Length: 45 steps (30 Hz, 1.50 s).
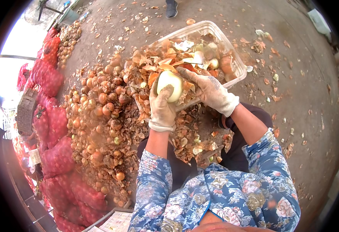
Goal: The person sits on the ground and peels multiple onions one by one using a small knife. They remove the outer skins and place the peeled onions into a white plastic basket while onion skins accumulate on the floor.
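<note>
My left hand (163,107), in a soiled white work glove, grips a peeled, pale onion (170,86) with the thumb across its front. Close to the onion's right side is my right hand (213,90), gloved the same way, with its index finger stretched toward the onion. Its other fingers are partly hidden, so whether it holds anything is unclear. Beneath both hands sits a white plastic crate (230,43) heaped with dry onion skins (169,53). A few peeled onions (213,63) lie among the skins at the crate's right part.
A large pile of unpeeled onions (102,98) spreads over the floor to the left. Red mesh sacks (57,156) line the far left. Loose skins (275,51) litter the concrete floor. A person's shoe (171,9) is at the top, and a fan (43,10) stands top left.
</note>
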Available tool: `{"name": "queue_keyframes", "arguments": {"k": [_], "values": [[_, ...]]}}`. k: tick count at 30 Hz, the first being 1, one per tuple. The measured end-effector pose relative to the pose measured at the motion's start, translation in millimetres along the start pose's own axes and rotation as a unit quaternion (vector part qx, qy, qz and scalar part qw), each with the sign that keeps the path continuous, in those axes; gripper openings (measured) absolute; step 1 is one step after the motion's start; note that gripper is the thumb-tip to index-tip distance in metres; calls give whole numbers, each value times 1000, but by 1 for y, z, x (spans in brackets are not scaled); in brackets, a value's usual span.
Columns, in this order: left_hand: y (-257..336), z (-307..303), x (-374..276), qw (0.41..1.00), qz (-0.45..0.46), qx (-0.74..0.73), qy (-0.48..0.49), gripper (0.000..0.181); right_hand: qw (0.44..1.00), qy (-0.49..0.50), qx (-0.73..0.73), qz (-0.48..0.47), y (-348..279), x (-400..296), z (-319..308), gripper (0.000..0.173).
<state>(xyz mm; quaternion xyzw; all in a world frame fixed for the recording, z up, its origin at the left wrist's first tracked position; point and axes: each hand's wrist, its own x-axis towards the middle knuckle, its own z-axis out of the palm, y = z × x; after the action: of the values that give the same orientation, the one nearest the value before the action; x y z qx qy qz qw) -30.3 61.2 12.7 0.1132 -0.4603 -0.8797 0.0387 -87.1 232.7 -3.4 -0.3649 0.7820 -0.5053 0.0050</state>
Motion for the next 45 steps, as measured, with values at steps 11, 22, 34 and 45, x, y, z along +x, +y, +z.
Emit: {"name": "queue_keyframes", "arguments": {"k": [11,22,34,45], "values": [[0,-12,-8,997,-8,-80,-20,65,985,-1,113,134,5,-1,-14,64],[-3,-17,-2,966,-41,-251,-46,54,992,39,43,113,0,0,-16,68],[-13,-17,1,937,-107,-324,-68,55,996,-41,-58,62,-21,0,7,70],[4,-12,-11,986,-22,-146,-71,70,996,25,82,25,-5,8,-7,53]]}}
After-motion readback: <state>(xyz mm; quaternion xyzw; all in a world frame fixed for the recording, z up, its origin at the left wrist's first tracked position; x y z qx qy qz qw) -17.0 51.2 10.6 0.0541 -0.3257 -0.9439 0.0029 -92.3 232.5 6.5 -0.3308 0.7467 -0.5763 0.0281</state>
